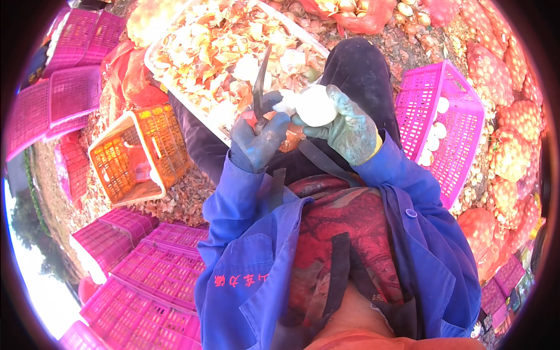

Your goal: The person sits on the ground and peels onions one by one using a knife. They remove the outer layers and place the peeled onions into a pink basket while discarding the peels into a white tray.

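Observation:
A peeled white onion (316, 105) is in my right hand (352, 127), held between the gloved fingers and thumb. My left hand (261, 139), in a dark grey-blue glove, grips a knife (260, 83) whose dark, narrow blade points up and away from me. A pale piece of onion layer (286, 102) lies between the left fingers and the onion. Brown onion skin (292, 138) hangs just below, between both hands. Beyond them, a white-rimmed tray (192, 106) heaped with onion peelings (218, 57) reaches to my lap.
A pink crate (459, 148) with several peeled onions stands at my right. An orange crate (168, 148) lies tipped at my left, near stacked pink crates (148, 280). Red mesh sacks of onions (490, 74) line the far right; loose skins cover the ground.

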{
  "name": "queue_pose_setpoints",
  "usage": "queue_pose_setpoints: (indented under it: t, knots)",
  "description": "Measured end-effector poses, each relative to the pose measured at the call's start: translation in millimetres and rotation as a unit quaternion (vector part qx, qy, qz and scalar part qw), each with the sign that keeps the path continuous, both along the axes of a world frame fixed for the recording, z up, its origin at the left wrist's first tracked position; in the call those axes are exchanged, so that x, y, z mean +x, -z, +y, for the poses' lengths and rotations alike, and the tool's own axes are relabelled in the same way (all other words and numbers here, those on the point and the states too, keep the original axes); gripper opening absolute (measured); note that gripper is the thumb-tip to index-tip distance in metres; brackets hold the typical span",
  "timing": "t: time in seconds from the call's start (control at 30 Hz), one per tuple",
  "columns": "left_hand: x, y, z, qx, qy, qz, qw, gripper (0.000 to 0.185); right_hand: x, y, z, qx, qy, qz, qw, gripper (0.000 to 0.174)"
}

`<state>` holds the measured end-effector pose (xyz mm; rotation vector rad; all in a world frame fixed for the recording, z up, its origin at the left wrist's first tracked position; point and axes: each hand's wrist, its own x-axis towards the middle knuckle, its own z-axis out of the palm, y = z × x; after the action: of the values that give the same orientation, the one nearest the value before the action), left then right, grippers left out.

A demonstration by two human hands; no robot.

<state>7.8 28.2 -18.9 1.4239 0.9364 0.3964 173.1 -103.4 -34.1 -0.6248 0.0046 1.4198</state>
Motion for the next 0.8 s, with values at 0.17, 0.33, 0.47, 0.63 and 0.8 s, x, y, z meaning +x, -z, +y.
queue_pose_setpoints:
  t: [0.17,0.33,0.47,0.63,0.8]
  knots:
    - [5.2,-5.7,0.5,0.043,0.06,-0.057,0.996,0.025,1.4,16.9,-6.4,0.037,-0.022,0.053,0.998,0.055]
    - [14.4,-25.1,11.7,-0.168,-0.031,-0.302,0.938,0.025,8.8,12.6,-5.0,-0.029,-0.006,0.052,0.998,0.066]
    - [24.9,9.7,43.7,0.054,-0.055,0.069,0.995,0.021,48.5,-5.3,-38.4,0.032,0.05,-0.003,0.998,0.054]
    - [17.7,80.1,33.1,0.077,-0.003,0.094,0.993,0.016,155.0,-36.9,-145.9,-0.248,0.378,-0.318,0.833,0.055]
    - [29.7,105.0,18.9,-0.079,-0.015,0.144,0.986,0.024,195.6,-30.7,-218.3,-0.375,0.524,-0.529,0.552,0.036]
